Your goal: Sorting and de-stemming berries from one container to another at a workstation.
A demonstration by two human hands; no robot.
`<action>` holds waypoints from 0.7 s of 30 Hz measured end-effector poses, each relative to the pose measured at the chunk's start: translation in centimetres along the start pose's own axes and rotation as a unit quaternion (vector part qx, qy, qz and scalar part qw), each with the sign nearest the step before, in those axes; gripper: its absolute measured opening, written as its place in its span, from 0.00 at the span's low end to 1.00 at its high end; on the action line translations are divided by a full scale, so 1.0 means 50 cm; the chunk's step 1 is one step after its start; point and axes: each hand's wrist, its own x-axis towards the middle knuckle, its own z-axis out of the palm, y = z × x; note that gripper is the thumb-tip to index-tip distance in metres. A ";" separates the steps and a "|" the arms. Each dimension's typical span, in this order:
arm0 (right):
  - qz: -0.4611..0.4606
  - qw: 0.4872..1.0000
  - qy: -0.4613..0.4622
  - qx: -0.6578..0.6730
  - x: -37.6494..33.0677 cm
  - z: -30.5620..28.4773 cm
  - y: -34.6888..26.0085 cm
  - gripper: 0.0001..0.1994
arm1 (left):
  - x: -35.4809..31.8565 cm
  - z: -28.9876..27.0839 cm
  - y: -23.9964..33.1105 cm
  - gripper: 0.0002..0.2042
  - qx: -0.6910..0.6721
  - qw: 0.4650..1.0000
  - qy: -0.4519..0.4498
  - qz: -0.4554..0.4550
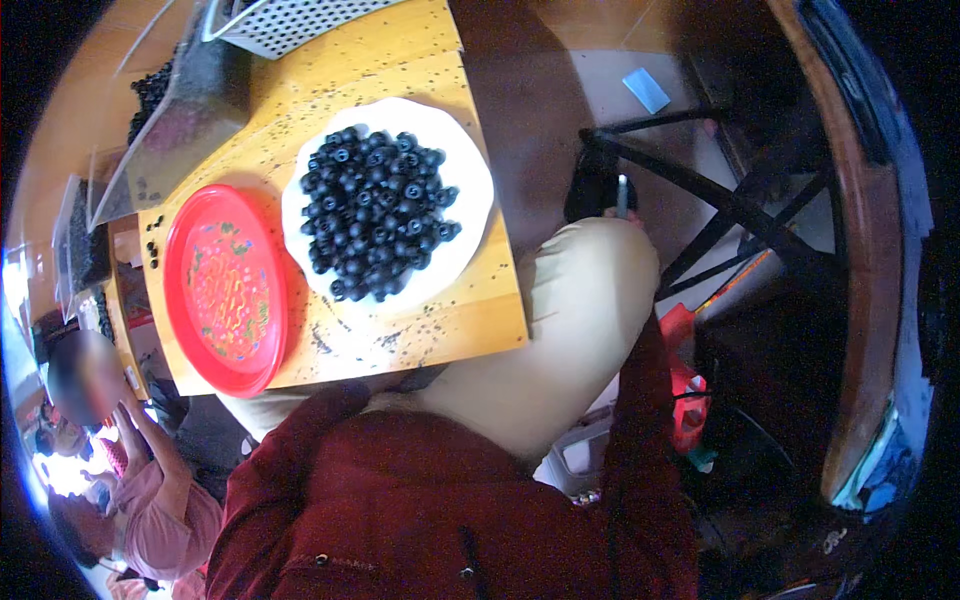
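The right hand (pixel 634 215), partly hidden beyond the knee (pixel 615 255), grips a slim pale object (pixel 622 193); the left hand is out of sight. Dark round pieces (pixel 375 205) fill a white plate (pixel 472 175) on the worktop (pixel 480 325).

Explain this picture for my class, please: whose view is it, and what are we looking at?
There is no robot: a wide fisheye camera on the head of a person in a dark red top looks down, so straight edges bend. On the wood-coloured tabletop, a white plate holds heaped small black balls; beside it lies a patterned red plate. The person's right hand barely shows beyond the knee, at a slim pale stick; its grip is unclear. The left hand is out of sight.
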 end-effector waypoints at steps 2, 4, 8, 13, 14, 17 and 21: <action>0.001 0.999 -0.002 0.035 0.047 -0.031 -0.018 0.12 | 0.006 0.000 0.006 0.20 0.016 1.000 0.011 0.005; -0.001 0.996 -0.024 0.084 0.083 -0.029 -0.030 0.12 | 0.008 -0.009 0.013 0.20 0.046 0.998 0.034 -0.005; -0.082 0.979 0.078 -0.167 0.043 -0.032 -0.200 0.14 | 0.015 -0.018 0.007 0.20 0.113 0.989 0.085 -0.045; -0.148 0.979 0.078 -0.118 -0.004 0.007 -0.317 0.13 | 0.013 -0.048 0.019 0.18 0.105 0.983 -0.074 -0.132; -0.156 0.978 0.075 -0.116 -0.027 0.023 -0.357 0.13 | 0.013 -0.056 0.031 0.18 0.093 0.981 -0.096 -0.140; -0.193 0.962 0.088 -0.170 -0.099 0.083 -0.473 0.12 | 0.016 -0.077 0.055 0.16 0.056 0.973 -0.162 -0.157; -0.256 0.952 0.001 -0.170 -0.175 0.220 -0.577 0.11 | -0.014 -0.044 0.008 0.16 0.075 0.986 -0.072 -0.127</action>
